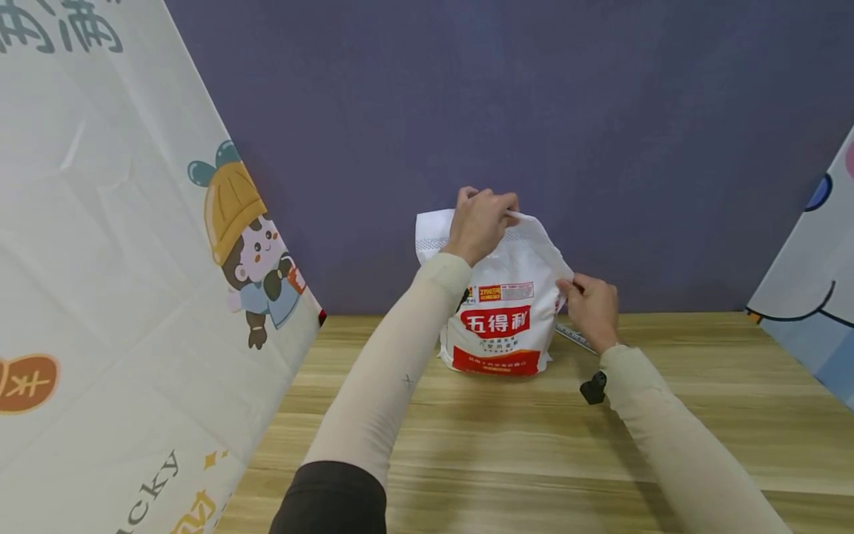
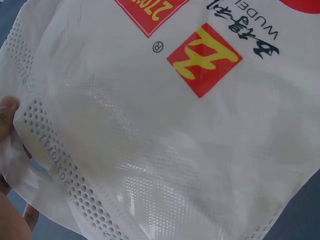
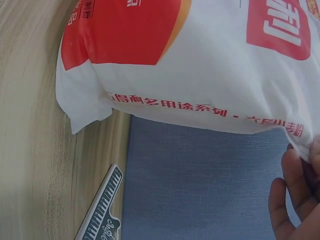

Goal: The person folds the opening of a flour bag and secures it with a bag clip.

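Observation:
A white flour bag (image 1: pixel 497 326) with red panels and printed characters stands upright on the wooden table, close to the back wall. My left hand (image 1: pixel 482 222) grips its top edge, fingers through or around the handle slot that shows in the left wrist view beside the dotted band (image 2: pixel 75 175). With thumb and fingers, my right hand (image 1: pixel 592 308) pinches the bag's right side edge about halfway up. The right wrist view shows that side seam drawn out to a point at the right hand (image 3: pixel 300 195).
Behind the bag's right side lies a flat dark-and-white printed strip (image 3: pixel 102 207), on the wooden table (image 1: pixel 507 452). A blue-grey wall (image 1: pixel 534 111) rises at the back. Cartoon-printed panels stand at left (image 1: pixel 133 245) and right (image 1: pixel 814 259).

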